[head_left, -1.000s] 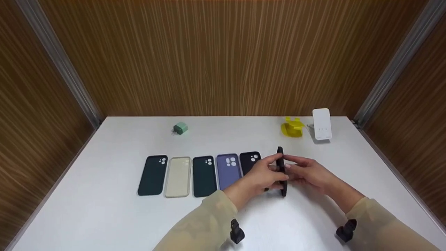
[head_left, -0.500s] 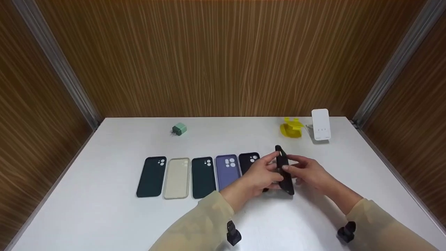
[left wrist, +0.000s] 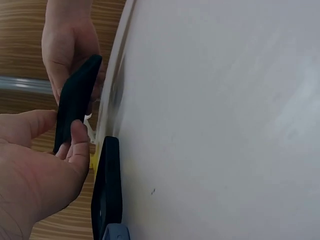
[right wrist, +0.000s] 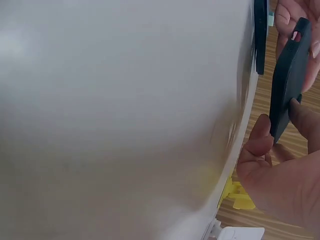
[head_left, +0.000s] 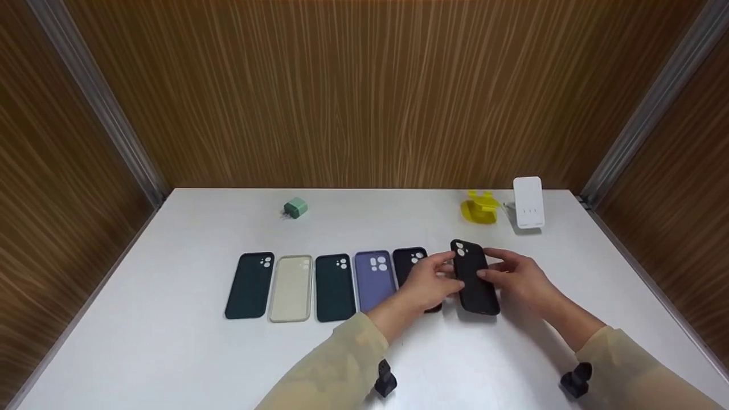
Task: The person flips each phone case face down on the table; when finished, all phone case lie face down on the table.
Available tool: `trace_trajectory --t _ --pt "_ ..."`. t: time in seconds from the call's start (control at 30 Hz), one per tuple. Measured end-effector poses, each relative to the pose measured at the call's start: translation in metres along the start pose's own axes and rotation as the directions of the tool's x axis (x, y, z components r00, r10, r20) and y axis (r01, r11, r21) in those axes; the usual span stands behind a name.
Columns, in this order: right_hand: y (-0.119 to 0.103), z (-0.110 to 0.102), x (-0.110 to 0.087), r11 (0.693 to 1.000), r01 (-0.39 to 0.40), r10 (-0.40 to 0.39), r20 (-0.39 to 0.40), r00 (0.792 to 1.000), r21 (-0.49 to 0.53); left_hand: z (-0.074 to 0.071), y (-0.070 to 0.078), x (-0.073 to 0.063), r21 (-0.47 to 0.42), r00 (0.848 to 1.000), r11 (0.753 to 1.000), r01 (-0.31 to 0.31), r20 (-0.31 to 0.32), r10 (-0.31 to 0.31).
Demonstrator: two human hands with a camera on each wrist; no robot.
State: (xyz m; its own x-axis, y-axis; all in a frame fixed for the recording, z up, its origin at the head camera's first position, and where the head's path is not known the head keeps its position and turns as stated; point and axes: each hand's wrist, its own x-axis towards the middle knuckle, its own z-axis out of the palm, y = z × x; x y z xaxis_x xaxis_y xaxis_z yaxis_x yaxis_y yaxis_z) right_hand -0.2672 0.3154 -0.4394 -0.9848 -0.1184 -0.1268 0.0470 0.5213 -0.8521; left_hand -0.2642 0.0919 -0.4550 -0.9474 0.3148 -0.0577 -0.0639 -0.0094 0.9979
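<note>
A black phone case (head_left: pixel 477 285) is held tilted above the white table, its back with the camera holes towards the head camera. My left hand (head_left: pixel 427 285) grips its left edge, thumb on the back. At the right edge my right hand (head_left: pixel 519 280) pinches it between thumb and fingers. Both wrist views show the case (left wrist: pixel 75 100) edge-on between the hands. Just left of it, another black case (head_left: pixel 404 265) lies on the table, partly covered by my left hand.
Leftward the row continues with a purple case (head_left: pixel 374 282), a dark green case (head_left: pixel 335 290), a cream case (head_left: pixel 291 290) and another dark green case (head_left: pixel 249 287). Behind stand a green charger plug (head_left: pixel 296 208), a yellow stand (head_left: pixel 479 209) and a white upright device (head_left: pixel 528 202).
The held case has turned from edge-on to showing its back with the camera holes. My right hand has shifted slightly to the right. The cases on the table have stayed put.
</note>
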Motion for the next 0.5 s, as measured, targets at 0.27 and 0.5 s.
trace_trajectory --t 0.27,0.5 --pt "0.0005 0.0042 0.0042 0.999 -0.02 0.02 -0.009 1.0 -0.038 -0.0022 -0.0034 0.0015 0.251 0.997 0.967 -0.049 -0.047 0.063" --pt "0.0011 0.0101 0.0091 0.996 -0.021 0.021 -0.012 1.0 -0.089 -0.0028 -0.0066 0.0006 0.363 0.993 0.93 -0.049 -0.081 0.084"
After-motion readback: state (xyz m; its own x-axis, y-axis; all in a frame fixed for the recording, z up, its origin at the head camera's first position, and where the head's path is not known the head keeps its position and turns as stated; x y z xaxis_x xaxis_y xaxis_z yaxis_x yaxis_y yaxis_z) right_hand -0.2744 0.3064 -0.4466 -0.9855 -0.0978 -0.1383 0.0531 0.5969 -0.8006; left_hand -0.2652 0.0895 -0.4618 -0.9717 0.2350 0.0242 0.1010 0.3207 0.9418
